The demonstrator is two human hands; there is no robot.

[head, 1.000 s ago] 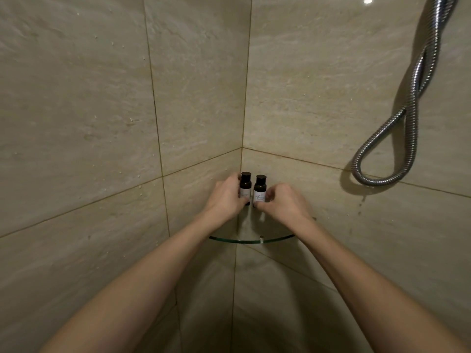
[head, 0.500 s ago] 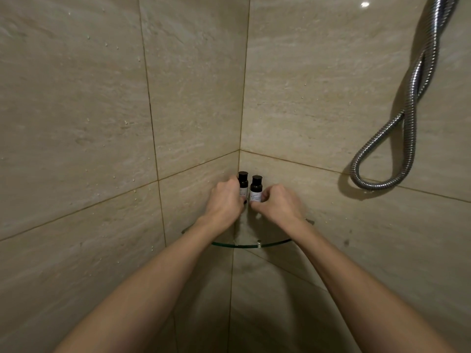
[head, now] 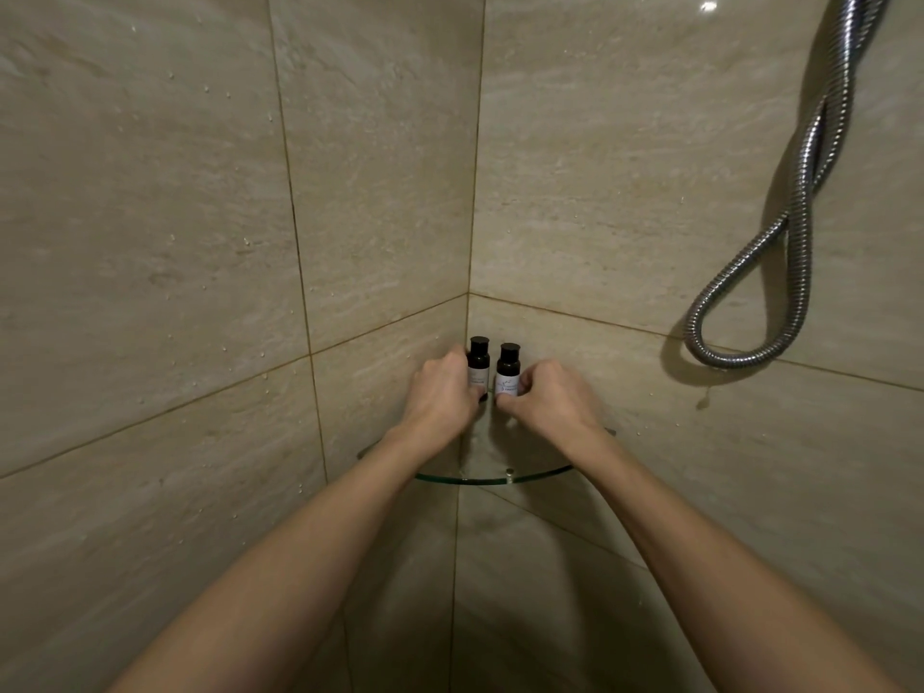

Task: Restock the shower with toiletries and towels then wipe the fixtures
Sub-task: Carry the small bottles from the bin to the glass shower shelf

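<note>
Two small dark bottles [head: 492, 370], white-labelled, stand upright, side by side on the glass corner shelf [head: 500, 476].

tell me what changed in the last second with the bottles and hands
Nothing clearly moved. The left hand still grips the left bottle and the right hand the right bottle, both upright in the corner over the glass shelf. Nothing was let go; the shower hose hangs as before.
</note>
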